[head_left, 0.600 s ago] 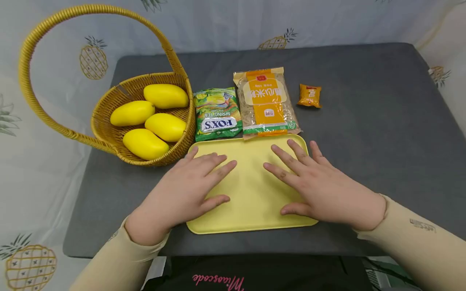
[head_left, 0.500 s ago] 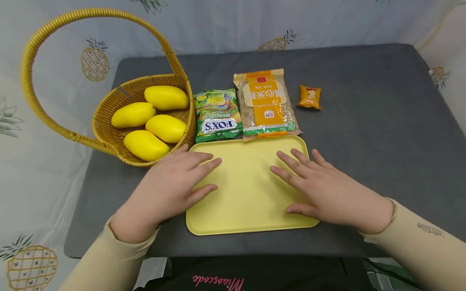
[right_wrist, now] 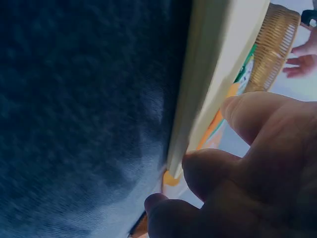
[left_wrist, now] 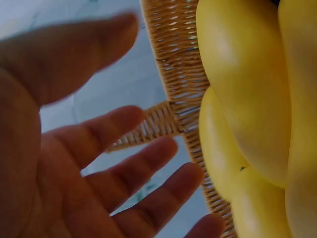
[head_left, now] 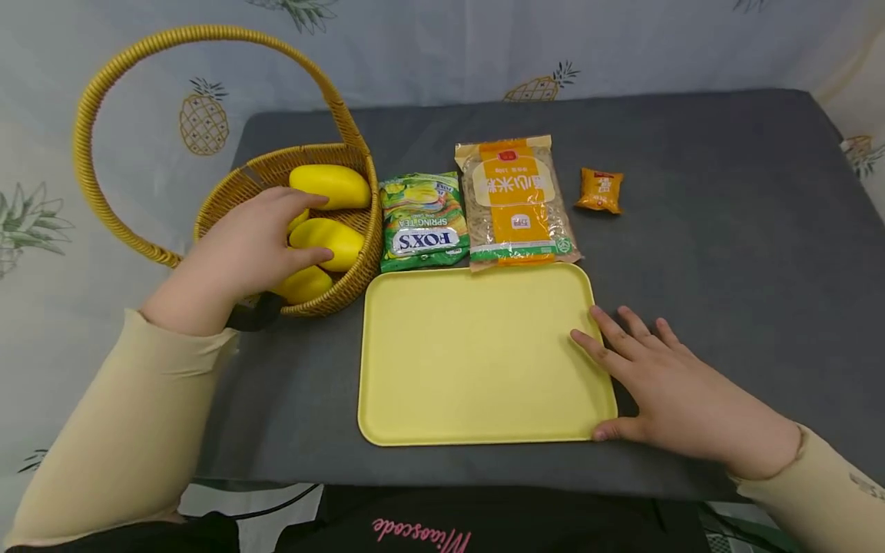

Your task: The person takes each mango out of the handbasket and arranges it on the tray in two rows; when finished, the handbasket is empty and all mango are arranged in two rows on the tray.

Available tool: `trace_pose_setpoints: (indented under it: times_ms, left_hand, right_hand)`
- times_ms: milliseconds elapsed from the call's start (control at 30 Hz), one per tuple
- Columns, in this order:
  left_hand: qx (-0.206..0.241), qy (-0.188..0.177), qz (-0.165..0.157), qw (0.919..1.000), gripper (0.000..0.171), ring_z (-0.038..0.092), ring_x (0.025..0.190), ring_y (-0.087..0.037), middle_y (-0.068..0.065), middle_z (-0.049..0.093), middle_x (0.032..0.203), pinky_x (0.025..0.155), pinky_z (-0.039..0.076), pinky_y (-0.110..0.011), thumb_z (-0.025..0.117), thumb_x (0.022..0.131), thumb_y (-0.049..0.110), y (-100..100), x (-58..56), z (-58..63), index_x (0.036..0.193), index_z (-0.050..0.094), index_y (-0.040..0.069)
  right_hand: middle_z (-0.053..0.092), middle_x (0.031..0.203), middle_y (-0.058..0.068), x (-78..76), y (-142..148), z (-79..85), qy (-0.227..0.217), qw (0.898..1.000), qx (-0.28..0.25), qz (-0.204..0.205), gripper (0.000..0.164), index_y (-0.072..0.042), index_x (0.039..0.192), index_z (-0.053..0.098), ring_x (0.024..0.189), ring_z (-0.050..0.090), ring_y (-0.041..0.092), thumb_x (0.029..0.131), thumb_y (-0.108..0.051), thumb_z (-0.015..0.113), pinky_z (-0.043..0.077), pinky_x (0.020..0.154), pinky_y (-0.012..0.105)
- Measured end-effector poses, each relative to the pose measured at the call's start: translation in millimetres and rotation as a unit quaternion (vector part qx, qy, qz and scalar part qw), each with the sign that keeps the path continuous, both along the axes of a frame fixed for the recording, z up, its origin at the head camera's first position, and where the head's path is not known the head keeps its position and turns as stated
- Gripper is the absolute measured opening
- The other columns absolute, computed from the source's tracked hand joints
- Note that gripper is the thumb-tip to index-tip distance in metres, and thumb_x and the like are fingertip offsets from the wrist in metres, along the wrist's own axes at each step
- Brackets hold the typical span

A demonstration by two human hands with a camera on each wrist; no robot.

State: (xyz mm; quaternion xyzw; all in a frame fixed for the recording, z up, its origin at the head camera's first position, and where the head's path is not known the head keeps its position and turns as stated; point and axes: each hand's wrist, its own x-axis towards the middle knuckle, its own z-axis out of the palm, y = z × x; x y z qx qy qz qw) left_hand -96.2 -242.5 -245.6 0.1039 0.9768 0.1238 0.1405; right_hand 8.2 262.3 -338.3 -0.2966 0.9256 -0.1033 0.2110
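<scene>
Yellow mangoes lie in a wicker basket at the left of the head view. Over the basket hovers my left hand, its back hiding part of the fruit. The left wrist view shows its fingers spread and apart from the mangoes, with nothing held. Along the right edge of a pale yellow tray lies my right hand, fingers spread. Its thumb is at the tray's near right corner; in the right wrist view its fingertips appear at the tray's side.
Behind the tray lie a green bag of Fox's candy and a larger bag of rice noodles. A small orange packet sits farther right on the grey table. The basket's tall handle arches at the left.
My left hand has gone from the tray's left side up and left to over the basket. My right hand has shifted right, from above the tray to its right edge.
</scene>
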Motion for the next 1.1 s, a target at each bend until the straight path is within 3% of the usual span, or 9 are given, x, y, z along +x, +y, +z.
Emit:
trace_pose_setpoints:
  times_ms: [167, 333, 600, 733, 833, 1100]
  left_hand:
    - [-0.007, -0.069, -0.029, 0.9972, 0.093, 0.033, 0.162, -0.048, -0.026, 0.036, 0.175, 0.129, 0.029, -0.068, 0.083, 0.100, 0.043, -1, -27.9, -5.0, 0.172, 0.036, 0.007]
    - [0.011, -0.091, -0.054, 0.9943, 0.091, 0.047, 0.152, -0.042, -0.020, 0.046, 0.171, 0.126, 0.036, -0.062, 0.088, 0.095, 0.036, 2, -41.9, -15.4, 0.171, 0.042, 0.014]
    - [0.023, -0.093, -0.060, 0.9936, 0.089, 0.056, 0.138, -0.041, -0.019, 0.057, 0.162, 0.120, 0.042, -0.060, 0.095, 0.087, 0.025, -1, -43.4, -29.2, 0.164, 0.052, 0.012]
    - [0.014, -0.085, -0.063, 0.9943, 0.078, 0.059, 0.132, -0.040, -0.019, 0.062, 0.156, 0.116, 0.044, -0.059, 0.094, 0.089, 0.026, 0, -43.4, -30.2, 0.157, 0.060, 0.010]
    - [0.009, -0.075, -0.062, 0.9952, 0.069, 0.060, 0.127, -0.039, -0.019, 0.065, 0.151, 0.112, 0.045, -0.058, 0.091, 0.092, 0.032, 1, -42.8, -28.9, 0.152, 0.065, 0.011]
    - [-0.014, -0.036, -0.030, 0.9988, 0.069, 0.058, 0.120, -0.037, -0.016, 0.066, 0.143, 0.105, 0.046, -0.058, 0.082, 0.097, 0.054, 6, -38.4, -21.5, 0.151, 0.065, 0.016]
  right_hand:
    - [0.015, 0.185, 0.018, 1.1, 0, -0.2, 0.008, 1.000, 0.001, 0.000, 0.124, -0.028, 0.176, 0.031, 0.164, 0.021, 0.059, 0.077, -0.084, 0.081, 0.024, 0.120, 0.086]
    - [0.016, 0.184, 0.023, -0.4, -3, -0.4, 0.016, 1.000, 0.000, 0.006, 0.124, -0.025, 0.175, 0.035, 0.163, 0.024, 0.061, 0.076, -0.083, 0.081, 0.025, 0.119, 0.087]
    - [0.015, 0.184, 0.022, -1.1, -5, -1.3, 0.004, 1.000, 0.003, 0.010, 0.124, -0.023, 0.176, 0.034, 0.164, 0.022, 0.057, 0.077, -0.081, 0.083, 0.025, 0.119, 0.088]
    - [0.013, 0.185, 0.021, -0.8, -3, -2.8, -0.005, 1.000, -0.002, 0.005, 0.125, -0.023, 0.176, 0.032, 0.165, 0.020, 0.057, 0.078, -0.080, 0.082, 0.024, 0.119, 0.088]
    - [0.012, 0.185, 0.021, -0.4, -1, -4.0, -0.009, 1.000, -0.005, 0.002, 0.125, -0.023, 0.176, 0.031, 0.166, 0.019, 0.057, 0.078, -0.080, 0.082, 0.024, 0.118, 0.088]
    - [0.011, 0.185, 0.018, 2.2, 1, -6.8, -0.018, 1.000, -0.014, -0.006, 0.124, -0.024, 0.176, 0.031, 0.167, 0.019, 0.054, 0.078, -0.082, 0.081, 0.023, 0.120, 0.087]
